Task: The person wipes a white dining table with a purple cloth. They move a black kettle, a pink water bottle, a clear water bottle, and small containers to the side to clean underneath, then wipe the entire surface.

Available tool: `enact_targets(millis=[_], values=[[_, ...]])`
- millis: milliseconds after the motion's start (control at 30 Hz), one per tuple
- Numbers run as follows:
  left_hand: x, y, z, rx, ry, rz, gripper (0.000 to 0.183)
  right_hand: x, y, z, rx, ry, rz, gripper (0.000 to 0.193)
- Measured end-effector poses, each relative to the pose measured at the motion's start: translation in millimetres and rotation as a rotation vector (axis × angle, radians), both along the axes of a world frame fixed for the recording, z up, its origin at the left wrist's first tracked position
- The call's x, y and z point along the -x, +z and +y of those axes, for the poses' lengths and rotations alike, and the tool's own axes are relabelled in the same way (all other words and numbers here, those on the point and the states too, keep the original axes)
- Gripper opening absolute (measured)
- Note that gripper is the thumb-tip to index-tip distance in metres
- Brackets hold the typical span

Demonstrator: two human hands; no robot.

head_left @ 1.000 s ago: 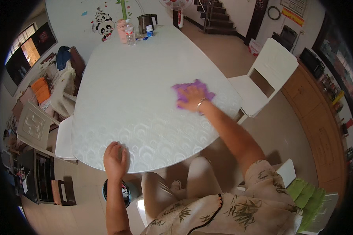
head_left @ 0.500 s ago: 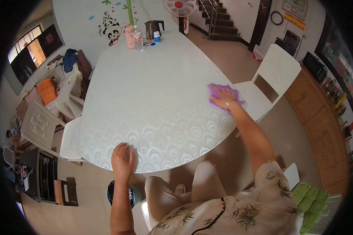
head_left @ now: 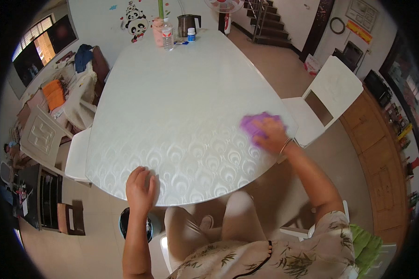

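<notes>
A purple cloth (head_left: 253, 124) lies bunched on the right side of the white patterned table (head_left: 181, 107). My right hand (head_left: 272, 136) presses down on it, blurred by motion, with a bracelet at the wrist. My left hand (head_left: 141, 189) rests on the near edge of the table, left of the middle. Its fingers lie on the tabletop and the thumb stands apart; nothing is in it.
On the table's far end stand a clear plastic bottle (head_left: 168, 38), a pink vase (head_left: 158, 31), a dark kettle (head_left: 186, 24) and a small blue bottle (head_left: 191, 35). White chairs flank the table, one at right (head_left: 333, 93). A bin (head_left: 149, 229) stands below my left forearm.
My right hand has pulled the purple cloth a little nearer, and the cloth is now more bunched under it. My left hand stays on the near edge. The whole view has shifted slightly.
</notes>
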State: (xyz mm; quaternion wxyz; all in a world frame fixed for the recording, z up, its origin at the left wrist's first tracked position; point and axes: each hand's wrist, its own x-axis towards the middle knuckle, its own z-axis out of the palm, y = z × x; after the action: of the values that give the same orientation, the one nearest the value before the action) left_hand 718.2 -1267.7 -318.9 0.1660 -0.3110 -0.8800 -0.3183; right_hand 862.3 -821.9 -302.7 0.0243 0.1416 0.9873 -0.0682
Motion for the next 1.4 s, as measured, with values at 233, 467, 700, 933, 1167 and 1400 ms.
enact_targets(millis=[233,467,700,933,1167,1400], values=[[4,0,9,-0.098,-0.034,-0.046,0.021,73,14,74,-0.037,-0.437,-0.028,0.078],[3,-6,11,-0.131,-0.033,-0.060,0.019,184,-37,-119,-0.067,0.245,0.347,0.064],[8,-8,3,-0.172,-0.041,-0.065,0.018,150,1,22,-0.070,-0.262,0.085,0.068],[6,-14,3,-0.160,-0.032,-0.032,0.018,67,-8,-41,-0.124,-0.114,-0.082,0.089],[-1,-8,-4,-0.098,0.030,-0.044,0.019,-30,-11,-20,0.022,0.020,0.062,0.075],[4,-10,11,-0.112,-0.045,-0.010,0.018,-16,-7,34,-0.053,-0.462,0.051,0.079]])
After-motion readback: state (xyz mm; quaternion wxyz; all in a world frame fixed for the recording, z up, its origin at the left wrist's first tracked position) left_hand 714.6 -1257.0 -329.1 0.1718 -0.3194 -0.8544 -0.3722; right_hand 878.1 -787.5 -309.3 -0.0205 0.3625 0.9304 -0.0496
